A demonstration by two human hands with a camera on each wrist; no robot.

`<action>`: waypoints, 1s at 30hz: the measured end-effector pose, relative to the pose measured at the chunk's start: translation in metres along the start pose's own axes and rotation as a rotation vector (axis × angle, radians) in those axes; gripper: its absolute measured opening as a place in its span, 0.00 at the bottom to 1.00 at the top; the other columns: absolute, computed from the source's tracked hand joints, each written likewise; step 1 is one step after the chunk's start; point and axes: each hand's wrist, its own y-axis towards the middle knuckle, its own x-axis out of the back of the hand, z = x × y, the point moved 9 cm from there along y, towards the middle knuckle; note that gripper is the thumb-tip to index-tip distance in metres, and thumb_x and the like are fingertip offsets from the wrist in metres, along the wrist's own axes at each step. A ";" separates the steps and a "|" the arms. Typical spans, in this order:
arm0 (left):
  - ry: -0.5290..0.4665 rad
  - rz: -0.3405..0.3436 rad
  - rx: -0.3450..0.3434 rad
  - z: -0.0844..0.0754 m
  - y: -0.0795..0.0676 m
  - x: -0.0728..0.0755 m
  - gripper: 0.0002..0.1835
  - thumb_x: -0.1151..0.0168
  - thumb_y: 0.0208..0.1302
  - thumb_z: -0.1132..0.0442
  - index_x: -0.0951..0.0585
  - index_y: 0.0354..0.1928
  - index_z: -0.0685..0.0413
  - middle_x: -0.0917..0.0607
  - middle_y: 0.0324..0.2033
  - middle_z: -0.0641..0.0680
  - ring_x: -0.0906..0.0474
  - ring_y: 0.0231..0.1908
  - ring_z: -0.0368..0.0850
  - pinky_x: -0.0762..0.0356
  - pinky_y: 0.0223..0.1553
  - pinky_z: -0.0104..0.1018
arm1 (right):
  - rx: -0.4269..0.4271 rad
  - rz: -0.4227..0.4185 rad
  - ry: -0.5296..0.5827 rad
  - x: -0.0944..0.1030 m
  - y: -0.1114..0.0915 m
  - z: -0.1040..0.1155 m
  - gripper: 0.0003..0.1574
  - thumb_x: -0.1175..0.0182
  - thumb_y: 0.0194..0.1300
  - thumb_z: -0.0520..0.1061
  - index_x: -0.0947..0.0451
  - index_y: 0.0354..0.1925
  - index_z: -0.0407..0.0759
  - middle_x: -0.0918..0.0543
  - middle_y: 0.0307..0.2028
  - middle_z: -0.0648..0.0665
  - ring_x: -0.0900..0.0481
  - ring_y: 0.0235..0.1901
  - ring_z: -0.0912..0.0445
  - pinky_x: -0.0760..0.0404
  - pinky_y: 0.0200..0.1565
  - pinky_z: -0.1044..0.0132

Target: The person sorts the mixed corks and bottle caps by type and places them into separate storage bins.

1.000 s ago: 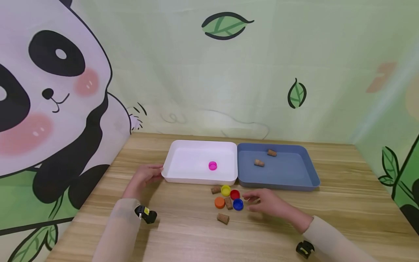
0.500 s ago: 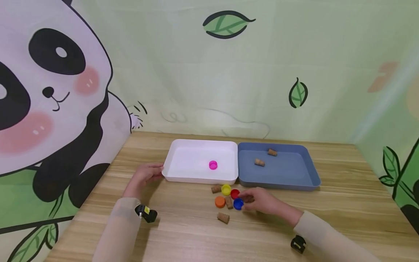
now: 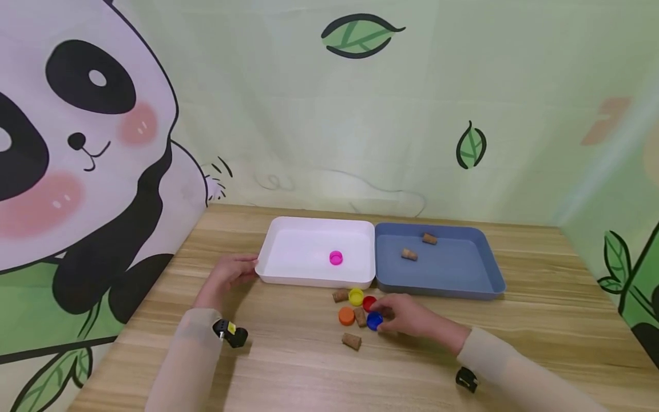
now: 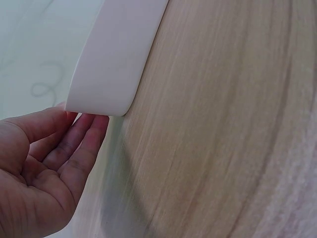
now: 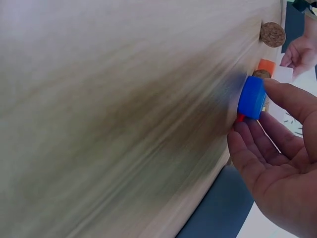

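Observation:
My left hand [image 3: 230,277] touches the left end of the white tray [image 3: 265,278]; in the left wrist view, its fingertips [image 4: 100,121] meet the tray's outer wall. A pink bottle cap [image 3: 336,258] lies inside this tray. On the table, my right hand [image 3: 410,315] pinches a blue bottle cap [image 5: 251,97] between thumb and fingers. Close around it lie a red cap [image 3: 368,303], a yellow cap [image 3: 356,296], an orange cap [image 3: 346,316] and cork pieces, one cork [image 3: 360,317] right beside the blue cap.
A blue-grey tray [image 3: 453,288] stands against the white tray's right side, with a cork [image 3: 409,254] and another cork [image 3: 429,238] in it. One more cork [image 3: 352,341] lies nearest the person. Behind the wooden table [image 3: 288,366] hangs a printed cloth [image 3: 288,114].
My right hand has moved left onto the blue cap, its thumb and fingers closing around it. The left hand stays at the white tray. The head view has tilted slightly.

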 end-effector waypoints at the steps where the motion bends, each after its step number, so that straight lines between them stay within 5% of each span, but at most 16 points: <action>1: -0.003 -0.002 -0.001 0.000 0.000 0.000 0.25 0.39 0.72 0.70 0.28 0.67 0.74 0.12 0.52 0.62 0.17 0.32 0.34 0.11 0.44 0.31 | 0.008 -0.001 -0.018 0.000 0.001 0.001 0.23 0.26 0.60 0.41 0.16 0.53 0.33 0.12 0.50 0.39 0.15 0.47 0.51 0.12 0.52 0.57; 6: -0.015 0.013 -0.022 -0.002 0.000 -0.001 0.25 0.40 0.72 0.71 0.29 0.67 0.76 0.10 0.45 0.56 0.17 0.31 0.34 0.11 0.42 0.30 | 0.015 0.004 -0.051 -0.001 0.003 0.003 0.20 0.26 0.60 0.41 0.15 0.49 0.35 0.11 0.45 0.43 0.19 0.42 0.56 0.14 0.50 0.62; 30: 0.040 -0.001 0.004 -0.003 -0.005 -0.001 0.26 0.39 0.73 0.69 0.29 0.68 0.73 0.20 0.64 0.69 0.17 0.34 0.34 0.12 0.52 0.37 | 0.017 -0.001 -0.036 0.004 0.001 0.004 0.20 0.26 0.61 0.41 0.15 0.50 0.35 0.11 0.45 0.43 0.20 0.41 0.59 0.14 0.47 0.66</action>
